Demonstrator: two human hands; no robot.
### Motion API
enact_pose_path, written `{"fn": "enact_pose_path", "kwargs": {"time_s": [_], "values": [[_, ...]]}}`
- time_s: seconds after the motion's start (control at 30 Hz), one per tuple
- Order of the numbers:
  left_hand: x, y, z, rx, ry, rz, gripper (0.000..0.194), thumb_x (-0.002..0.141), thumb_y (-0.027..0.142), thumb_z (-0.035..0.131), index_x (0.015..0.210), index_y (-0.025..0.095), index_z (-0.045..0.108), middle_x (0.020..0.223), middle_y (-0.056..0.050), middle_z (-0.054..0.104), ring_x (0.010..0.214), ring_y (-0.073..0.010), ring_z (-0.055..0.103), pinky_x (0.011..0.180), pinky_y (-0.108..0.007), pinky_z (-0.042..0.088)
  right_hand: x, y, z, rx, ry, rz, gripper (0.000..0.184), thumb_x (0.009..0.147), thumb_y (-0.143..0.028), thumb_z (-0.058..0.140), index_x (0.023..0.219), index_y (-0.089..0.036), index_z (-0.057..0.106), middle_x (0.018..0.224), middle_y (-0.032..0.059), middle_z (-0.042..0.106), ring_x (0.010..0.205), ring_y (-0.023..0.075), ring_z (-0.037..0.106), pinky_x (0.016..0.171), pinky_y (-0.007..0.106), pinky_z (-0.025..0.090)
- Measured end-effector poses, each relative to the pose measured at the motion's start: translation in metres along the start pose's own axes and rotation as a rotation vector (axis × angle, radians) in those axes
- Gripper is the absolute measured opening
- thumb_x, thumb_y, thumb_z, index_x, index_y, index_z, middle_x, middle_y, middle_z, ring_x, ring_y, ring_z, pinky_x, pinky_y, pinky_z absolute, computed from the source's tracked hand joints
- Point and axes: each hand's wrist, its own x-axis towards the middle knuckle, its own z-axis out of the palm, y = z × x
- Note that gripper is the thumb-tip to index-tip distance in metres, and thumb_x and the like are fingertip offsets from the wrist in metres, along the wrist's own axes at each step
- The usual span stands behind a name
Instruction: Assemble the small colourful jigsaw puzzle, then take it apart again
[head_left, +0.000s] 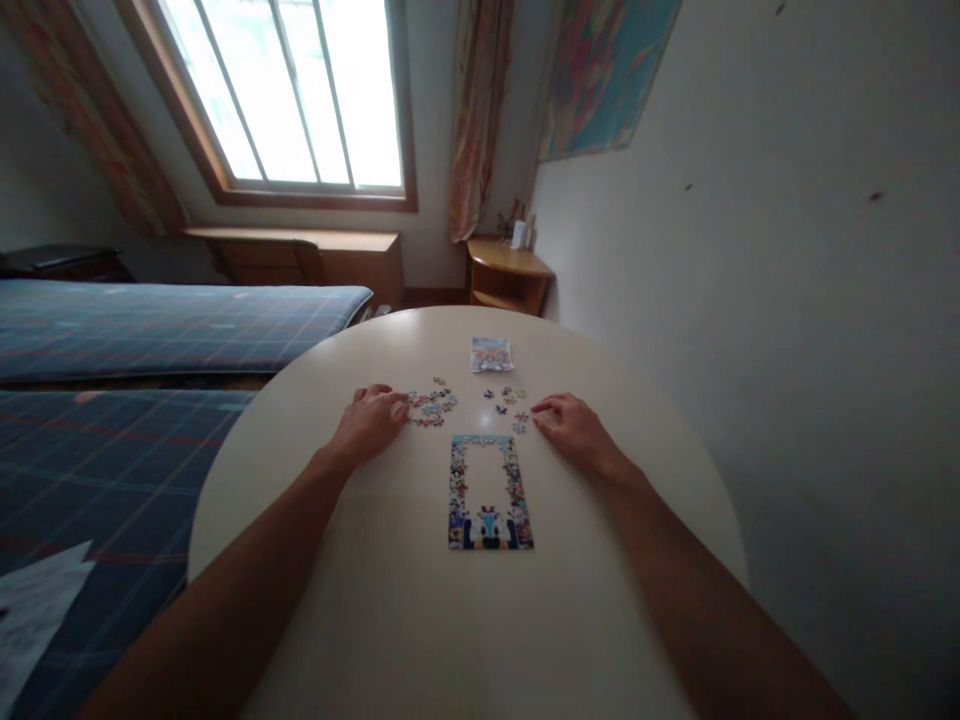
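Observation:
On the table lies a jigsaw puzzle frame of joined pieces, its border assembled around a bare middle. Beyond it, to the left, is a heap of loose puzzle pieces. My left hand rests beside this heap, fingers apart and the fingertips at its left edge. A looser scatter of puzzle pieces lies to the right. My right hand is low over the table with its fingers stretched toward the nearest pieces; nothing shows in its grasp. Farther back is a small picture sheet.
The round white table carries everything. A bed with a plaid cover stands close on the left, with papers on a plaid surface nearer me. A wall runs along the right. A corner shelf stands behind the table.

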Motion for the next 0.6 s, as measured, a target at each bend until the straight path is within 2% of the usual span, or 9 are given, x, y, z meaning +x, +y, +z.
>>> {"fn": "enact_pose_path", "kwargs": {"time_s": [0.17, 0.4, 0.6], "values": [[0.002, 0.003, 0.002, 0.001, 0.017, 0.022, 0.041, 0.093, 0.040, 0.046, 0.122, 0.020, 0.066, 0.130, -0.013, 0.058, 0.122, -0.0296, 0.049, 0.107, -0.044, 0.037, 0.000, 0.001, 0.000, -0.006, -0.011, 0.006, 0.019, 0.085, -0.029, 0.061, 0.098, -0.023, 0.073, 0.115, 0.0098, 0.066, 0.109, 0.0242, 0.059, 0.099, 0.041, 0.044], [0.003, 0.010, 0.010, -0.012, -0.030, 0.126, 0.037, 0.094, 0.041, 0.048, 0.125, 0.029, 0.064, 0.137, -0.006, 0.055, 0.127, -0.0271, 0.046, 0.109, -0.042, 0.036, 0.000, -0.001, 0.000, -0.006, -0.014, 0.009, 0.020, 0.085, -0.029, 0.061, 0.098, -0.023, 0.074, 0.115, 0.0095, 0.066, 0.109, 0.0235, 0.059, 0.099, 0.040, 0.044], [0.000, 0.016, 0.010, -0.049, -0.003, 0.180, 0.043, 0.097, 0.042, 0.043, 0.133, 0.025, 0.057, 0.140, -0.008, 0.052, 0.130, -0.0269, 0.043, 0.110, -0.043, 0.036, -0.001, -0.005, 0.000, -0.011, -0.018, 0.013, 0.020, 0.086, -0.031, 0.061, 0.099, -0.023, 0.074, 0.116, 0.0097, 0.066, 0.109, 0.0244, 0.059, 0.099, 0.041, 0.043]]}}
